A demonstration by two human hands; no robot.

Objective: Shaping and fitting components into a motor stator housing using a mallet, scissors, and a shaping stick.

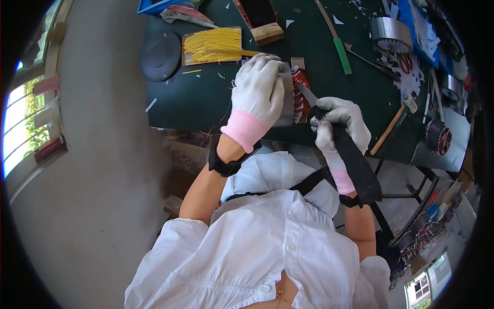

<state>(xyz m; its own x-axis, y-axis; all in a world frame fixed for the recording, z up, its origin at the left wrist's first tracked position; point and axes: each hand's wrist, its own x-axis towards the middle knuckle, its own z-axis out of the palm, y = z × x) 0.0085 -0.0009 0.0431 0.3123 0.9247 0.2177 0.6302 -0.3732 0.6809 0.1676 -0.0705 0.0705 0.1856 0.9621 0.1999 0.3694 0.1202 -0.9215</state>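
From my end, the left hand [259, 85] covers much of the metal stator [285, 109], so I can't see what its fingertips rest on. The right hand [347, 116] hides part of the handle of the knife [307, 95], and I can't tell whether its tip touches the copper windings [299, 105]. The upper edge crops the blue tray [154, 7] and the phone [260, 12].

Left of centre, open tabletop [190, 103] offers passage up to the left hand [259, 88], while a green-handled tool [341, 55] at upper right and hammer [388, 130] at right obstruct
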